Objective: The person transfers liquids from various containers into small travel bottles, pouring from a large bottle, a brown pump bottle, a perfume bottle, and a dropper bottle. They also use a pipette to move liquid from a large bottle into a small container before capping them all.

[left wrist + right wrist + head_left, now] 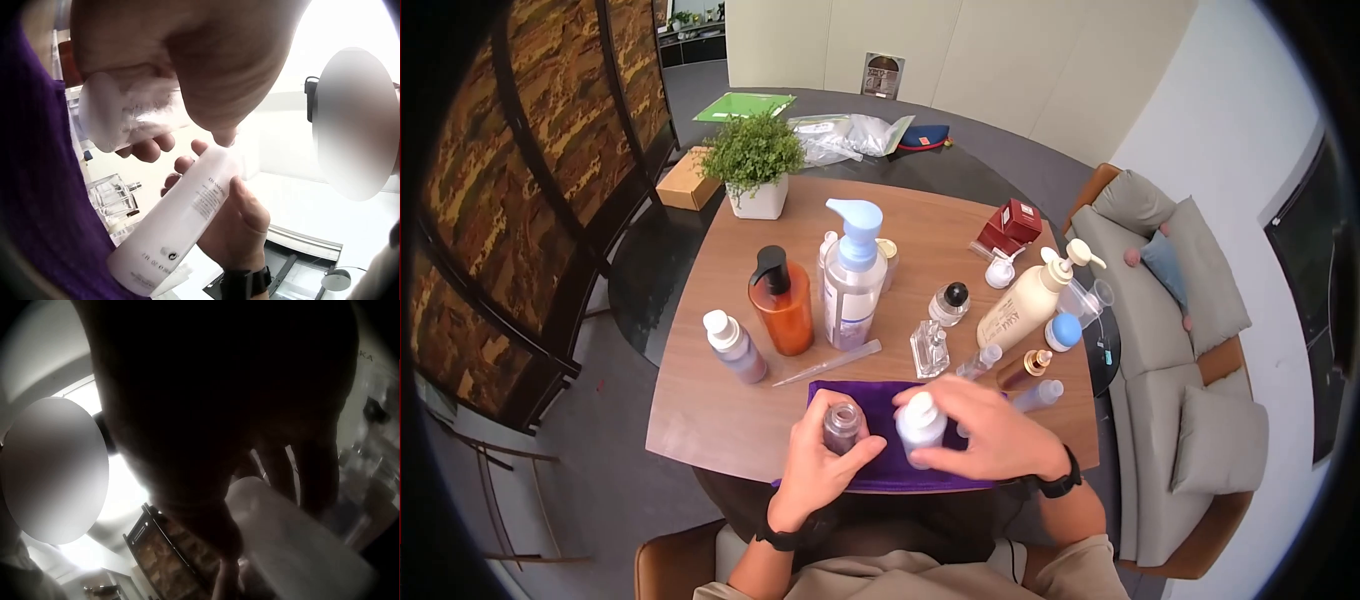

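My left hand (815, 465) grips a small clear bottle (841, 428) with an uncapped round mouth, over a purple cloth (890, 468). In the left wrist view that clear bottle (140, 112) lies in the curl of the fingers. Just to its right, my right hand (990, 430) holds a white bottle (921, 430) between thumb and fingers. Printed text shows on the white bottle (181, 215) in the left wrist view. The right wrist view is dark, with the white bottle (294, 544) below the right hand (231, 412). The two bottles stand apart.
Behind the cloth on the wooden table (700, 430) are an orange pump bottle (783, 315), a blue-topped pump bottle (852, 280), a white-capped bottle (737, 347), a tapered tube (830, 363), a glass perfume bottle (930, 348) and a cream pump bottle (1025, 305). A potted plant (757, 195) stands farther back.
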### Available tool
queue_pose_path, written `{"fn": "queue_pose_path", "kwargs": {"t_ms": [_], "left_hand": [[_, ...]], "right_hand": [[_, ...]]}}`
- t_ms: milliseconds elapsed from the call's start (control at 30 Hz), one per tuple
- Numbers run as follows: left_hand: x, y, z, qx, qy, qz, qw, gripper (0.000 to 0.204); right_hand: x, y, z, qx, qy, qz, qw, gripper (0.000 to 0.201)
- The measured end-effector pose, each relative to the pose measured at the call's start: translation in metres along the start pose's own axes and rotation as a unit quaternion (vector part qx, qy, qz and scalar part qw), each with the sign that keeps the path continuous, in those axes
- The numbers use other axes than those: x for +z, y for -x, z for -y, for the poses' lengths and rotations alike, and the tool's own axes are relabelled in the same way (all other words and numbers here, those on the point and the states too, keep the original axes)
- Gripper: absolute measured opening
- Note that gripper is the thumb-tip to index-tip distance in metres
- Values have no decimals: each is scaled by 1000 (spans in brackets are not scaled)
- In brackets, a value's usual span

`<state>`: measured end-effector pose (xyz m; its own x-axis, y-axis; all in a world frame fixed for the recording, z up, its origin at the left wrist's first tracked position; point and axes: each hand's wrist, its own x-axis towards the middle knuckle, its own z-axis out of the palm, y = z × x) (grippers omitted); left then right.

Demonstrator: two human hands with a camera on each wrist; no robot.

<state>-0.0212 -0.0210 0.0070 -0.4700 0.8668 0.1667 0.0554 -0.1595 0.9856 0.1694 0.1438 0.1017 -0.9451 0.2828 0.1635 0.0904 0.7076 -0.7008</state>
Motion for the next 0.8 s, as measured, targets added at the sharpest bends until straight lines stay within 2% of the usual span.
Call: {"fn": "queue_pose_path", "kwargs": {"t_ms": [33,100,133,167,233,367,500,567,700,800], "left_hand": [[1,1,3,-16,16,-8,1000,33],[7,3,11,-28,30,-22,999,31],[9,4,13,-39,41,-33,998,29],[9,6,16,-39,42,-32,998,29],[12,4,19,-27,2,-22,999,27],[17,4,18,-14,-37,-12,999,28],[16,4,22,36,-49,-2,998,30],[12,4,23,50,-56,10,997,31],[9,3,27,71,-46,32,996,35],[9,3,29,86,-40,30,995,38]], "right_hand": [[-13,1,7,40,36,2,999,59],[-29,2,1,23,8,-48,999,62],[-31,-1,2,37,-60,-106,992,62],[-36,-5,8,48,-58,-147,986,59],[-39,-20,8,18,-44,-216,975,58],[-36,-54,1,21,40,-273,961,56],[-28,-82,-21,-8,80,-279,957,54],[-27,-92,-31,57,68,-214,973,53],[-16,-99,-59,16,140,-183,973,55],[-21,-99,-62,49,128,-169,976,56]]}}
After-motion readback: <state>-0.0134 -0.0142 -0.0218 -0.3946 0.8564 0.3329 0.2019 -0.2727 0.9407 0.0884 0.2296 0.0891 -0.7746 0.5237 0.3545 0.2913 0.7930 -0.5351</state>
